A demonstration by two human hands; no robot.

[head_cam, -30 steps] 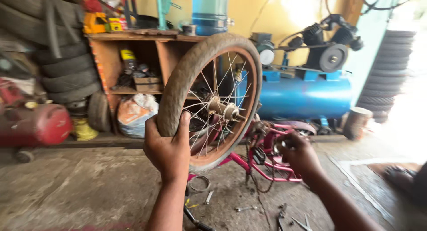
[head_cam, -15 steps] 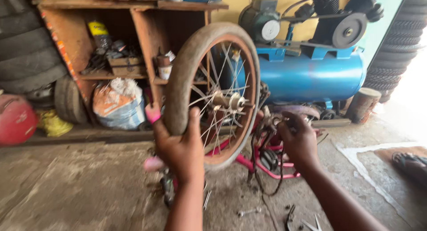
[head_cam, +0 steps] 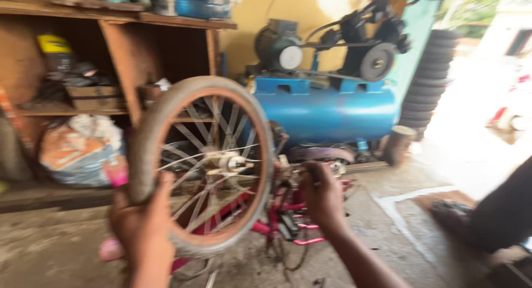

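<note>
Left hand: the left hand [head_cam: 145,232] wraps its fingers around the tyre of the small bike wheel [head_cam: 202,163], low on the rim on the near side.
Right hand: the right hand [head_cam: 321,196] is curled tight on something at the pink bike frame [head_cam: 288,224], close to the wheel's middle. It is too blurry to tell just what it pinches.
Where the wheel is: upright, in front of the person, right by the pink frame that lies on the floor [head_cam: 66,249].
Doing it well: I think the wheel should be kept steady and straight with the left hand, while the right hand works slowly near the axle [head_cam: 230,163]. Keep fingers out of the spokes.
Wheel: round, with a worn grey rubber tyre, a rusty brown rim and thin shiny metal spokes.
Frame: thin pink metal tubes, with a dark chain hanging loose.
Behind: a big smooth blue air tank [head_cam: 327,110] with a motor on top, a rough wooden shelf [head_cam: 119,60], and a stack of black tyres [head_cam: 429,83].
Floor: grey, dusty concrete.
</note>
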